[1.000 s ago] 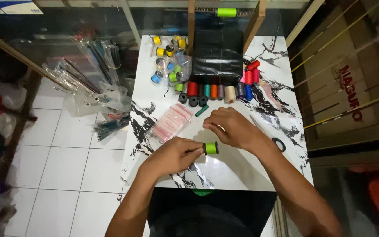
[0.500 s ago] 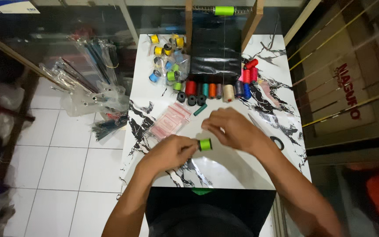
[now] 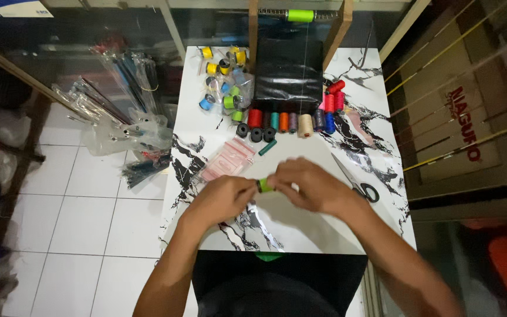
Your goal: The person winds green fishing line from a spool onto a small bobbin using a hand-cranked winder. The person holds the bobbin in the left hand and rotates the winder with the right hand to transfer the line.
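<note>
**Operator:** I have both hands together over the near part of the marble-patterned table (image 3: 206, 126). A small green spool (image 3: 264, 185) sits between them, just above the tabletop. My left hand (image 3: 221, 199) pinches its left end with the fingertips; my right hand (image 3: 312, 186) is closed over its right end, fingers curled around it.

**Observer:** Has anything shifted in the last second?

**Operator:** Yes. A second ago the spool showed as a bright, nearly whole cylinder between the hands. Now only a sliver of green is visible, because the right hand has slid further over it and the two hands have drawn closer. The spool itself has stayed in about the same spot over the table.

**Observer:** What does that tell you?

**Operator:** I judge the work on the spool is at a fine, fingertip stage. Whether thread is being handled I cannot tell; nothing that thin shows here.

**Observer:** What lies around?

**Operator:** A pink packet (image 3: 227, 161) just beyond the left hand, scissors (image 3: 356, 181) beside the right wrist, and a row of coloured thread spools (image 3: 291, 121) farther back before a black box (image 3: 287, 70).
</note>
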